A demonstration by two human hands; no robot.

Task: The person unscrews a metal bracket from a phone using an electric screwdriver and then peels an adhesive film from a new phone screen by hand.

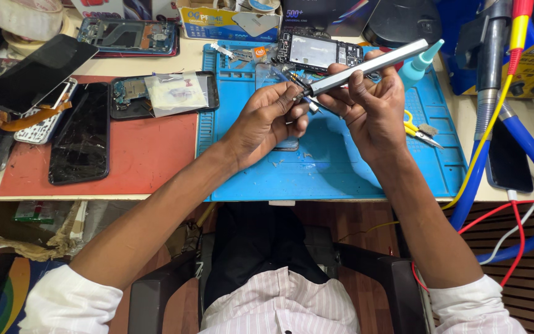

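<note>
We note both hands raised over the blue silicone work mat (341,167) near the counter's far edge. Our right hand (372,111) is clamped on a slim grey metal pen-shaped electric screwdriver (366,66), tilted, tip toward our left hand (267,120), whose fingers pinch at the tip, apparently on a small bit. Risk: the bit could slip from the pinch and drop among the parts below. The driver looks smooth, matte and slender. Opened phone frame (316,52) lies beyond it.
</note>
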